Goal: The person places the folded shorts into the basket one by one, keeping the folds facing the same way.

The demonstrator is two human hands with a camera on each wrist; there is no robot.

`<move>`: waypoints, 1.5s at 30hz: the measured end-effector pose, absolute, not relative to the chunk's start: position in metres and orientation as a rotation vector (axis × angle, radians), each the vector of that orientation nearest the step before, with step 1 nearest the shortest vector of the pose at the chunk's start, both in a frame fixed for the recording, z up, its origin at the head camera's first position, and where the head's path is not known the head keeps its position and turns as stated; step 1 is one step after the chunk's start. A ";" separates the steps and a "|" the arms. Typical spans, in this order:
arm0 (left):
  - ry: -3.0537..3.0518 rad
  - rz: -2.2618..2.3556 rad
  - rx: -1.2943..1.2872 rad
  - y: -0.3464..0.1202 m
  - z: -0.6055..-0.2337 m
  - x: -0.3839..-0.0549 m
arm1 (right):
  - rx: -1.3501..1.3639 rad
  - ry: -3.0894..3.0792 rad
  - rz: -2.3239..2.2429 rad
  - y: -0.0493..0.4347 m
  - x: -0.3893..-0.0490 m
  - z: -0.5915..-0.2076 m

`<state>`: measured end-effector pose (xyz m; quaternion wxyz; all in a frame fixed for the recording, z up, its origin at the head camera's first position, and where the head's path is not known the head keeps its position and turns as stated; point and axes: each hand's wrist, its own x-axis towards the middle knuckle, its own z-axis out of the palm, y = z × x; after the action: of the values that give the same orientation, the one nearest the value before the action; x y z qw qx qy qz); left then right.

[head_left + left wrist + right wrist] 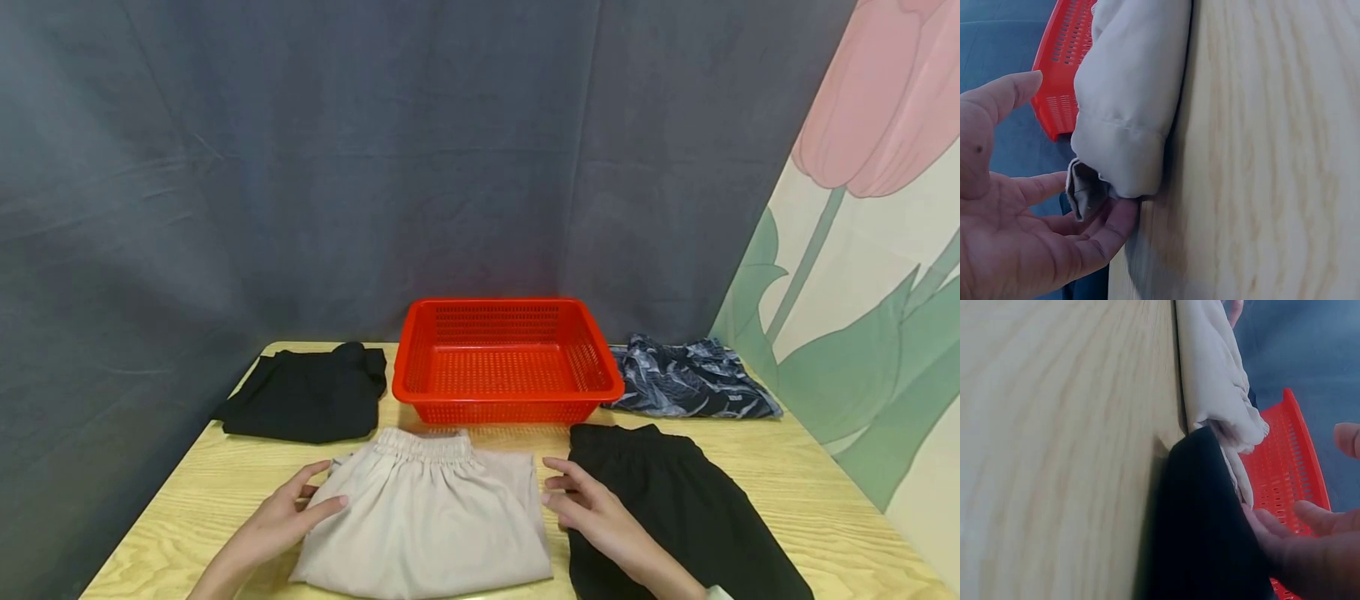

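A beige folded garment [427, 525] with a gathered elastic waistband lies on the table at the front, waistband toward the back. At its left edge is my left hand [273, 521], thumb spread over the fabric. In the left wrist view, the fingertips [1122, 215] touch the garment's [1125, 94] folded end from below, and the thumb stays apart from it. My right hand [600, 517] is beside the right edge, over the black elastic-waist garment [675, 508], its fingers loosely bent. The right wrist view shows fingertips near the beige fold [1244, 481]; contact there is hard to tell.
A red perforated plastic basket [510, 400] stands behind the beige garment, with nothing in it. A folded black garment [307, 396] lies at the back left, a dark patterned one [690, 379] at the back right. A grey curtain [375, 167] hangs behind the table [187, 500].
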<state>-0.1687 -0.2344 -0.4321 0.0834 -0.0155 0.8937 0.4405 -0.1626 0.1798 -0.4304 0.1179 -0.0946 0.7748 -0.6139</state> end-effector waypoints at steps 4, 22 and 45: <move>2.679 1.317 -0.032 -0.233 -0.433 -0.169 | -0.249 2.325 -1.724 0.175 -0.164 -0.429; 2.455 1.561 0.063 -0.236 -0.441 -0.167 | -0.229 2.200 -1.668 0.163 -0.166 -0.434; 2.326 1.722 0.082 -0.230 -0.442 -0.168 | -0.205 2.087 -1.855 0.145 -0.173 -0.437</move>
<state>-0.1684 -0.2300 -0.4423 0.1229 0.0283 0.7974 0.5902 -0.1732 0.1449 -0.4371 0.1702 -0.0721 0.7345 -0.6529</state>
